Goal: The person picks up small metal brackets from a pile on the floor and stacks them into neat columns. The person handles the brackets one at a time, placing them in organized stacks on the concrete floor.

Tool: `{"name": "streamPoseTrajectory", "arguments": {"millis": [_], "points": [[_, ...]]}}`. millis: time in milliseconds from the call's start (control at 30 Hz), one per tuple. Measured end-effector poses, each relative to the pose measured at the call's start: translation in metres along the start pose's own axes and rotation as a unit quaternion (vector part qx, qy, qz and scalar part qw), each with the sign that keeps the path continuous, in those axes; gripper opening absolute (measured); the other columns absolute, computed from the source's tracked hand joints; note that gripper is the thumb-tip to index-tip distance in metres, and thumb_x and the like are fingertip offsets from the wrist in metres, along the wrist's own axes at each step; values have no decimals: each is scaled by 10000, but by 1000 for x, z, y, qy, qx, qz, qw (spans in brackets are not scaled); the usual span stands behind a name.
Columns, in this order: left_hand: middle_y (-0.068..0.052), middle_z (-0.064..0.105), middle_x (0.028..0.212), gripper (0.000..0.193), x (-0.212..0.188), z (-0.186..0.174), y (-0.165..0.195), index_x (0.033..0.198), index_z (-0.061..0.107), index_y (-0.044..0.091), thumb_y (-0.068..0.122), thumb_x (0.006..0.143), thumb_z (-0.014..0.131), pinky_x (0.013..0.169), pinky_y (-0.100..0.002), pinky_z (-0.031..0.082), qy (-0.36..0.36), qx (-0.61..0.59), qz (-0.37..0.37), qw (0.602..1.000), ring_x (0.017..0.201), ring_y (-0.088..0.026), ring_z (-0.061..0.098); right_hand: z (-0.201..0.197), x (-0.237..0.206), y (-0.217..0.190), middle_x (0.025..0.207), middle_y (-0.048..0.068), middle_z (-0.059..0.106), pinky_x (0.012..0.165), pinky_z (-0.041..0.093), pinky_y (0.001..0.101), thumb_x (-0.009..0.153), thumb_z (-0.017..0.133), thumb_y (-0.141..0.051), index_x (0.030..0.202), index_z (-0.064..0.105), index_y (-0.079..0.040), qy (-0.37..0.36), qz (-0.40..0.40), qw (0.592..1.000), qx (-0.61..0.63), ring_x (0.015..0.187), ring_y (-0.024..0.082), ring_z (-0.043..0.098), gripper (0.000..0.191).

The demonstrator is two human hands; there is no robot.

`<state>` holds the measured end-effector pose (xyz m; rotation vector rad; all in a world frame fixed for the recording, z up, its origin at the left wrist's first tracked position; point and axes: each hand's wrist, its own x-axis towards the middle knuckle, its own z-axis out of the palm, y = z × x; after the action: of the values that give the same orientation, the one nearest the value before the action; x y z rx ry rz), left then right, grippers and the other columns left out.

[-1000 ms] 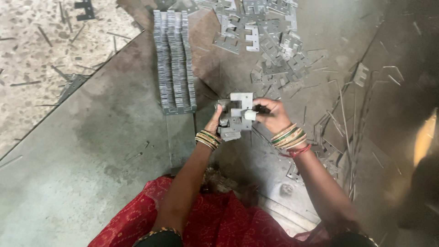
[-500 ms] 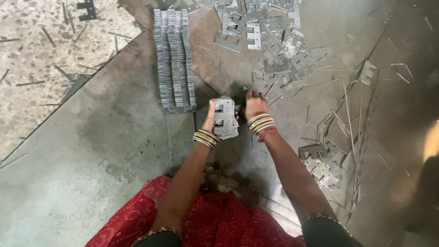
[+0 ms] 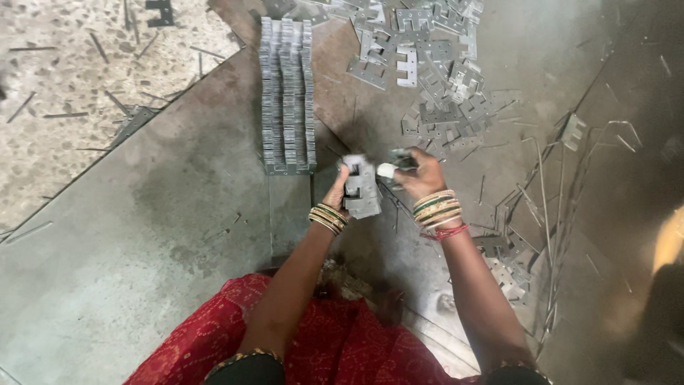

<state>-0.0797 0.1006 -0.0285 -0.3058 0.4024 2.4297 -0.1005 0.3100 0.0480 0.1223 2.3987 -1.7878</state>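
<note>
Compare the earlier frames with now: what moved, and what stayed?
The right hand swung from the pile's edge back to the left hand, which keeps gripping the plate bundle, now squared upright. The stacked row and loose pile are unchanged.

From my remote view, I see stacked bangles in gold and green just behind the left hand, and the same stack behind the right hand, with a red thread band on the arm side of those. Both forearms are bare. Nearest me, a red cloth with a fine dotted print covers the lap, and dark short sleeves end in gold-patterned trim.
</note>
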Motion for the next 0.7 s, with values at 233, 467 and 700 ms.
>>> {"name": "streamPoseTrajectory", "arguments": {"millis": [233,467,700], "points": [[-150,758,999,458,-20,20,57,1103,694,11,201,736,891,824,-457,608,64,519,72,850,917,-316,739,14,-20,19,1051,173,778,849,601,389,761,924,-184,1201,687,-39,65,-130,950,-278,930,283,773,520],[-201,717,1138,532,-62,0,92,1142,671,59,130,652,866,917,-424,569,-112,915,22,386,1081,-354,689,129,-64,23,1415,263,475,1001,523,469,584,885,-168,1534,302,-31,-127,-155,933,-299,1227,454,560,1123],[-271,673,1167,347,-87,-4,89,1064,724,19,127,754,833,898,-463,593,15,969,8,247,1055,-407,697,169,-62,32,1386,254,481,995,504,497,682,907,-269,1474,342,2,-111,-248,924,-270,1233,470,534,1011]]}}
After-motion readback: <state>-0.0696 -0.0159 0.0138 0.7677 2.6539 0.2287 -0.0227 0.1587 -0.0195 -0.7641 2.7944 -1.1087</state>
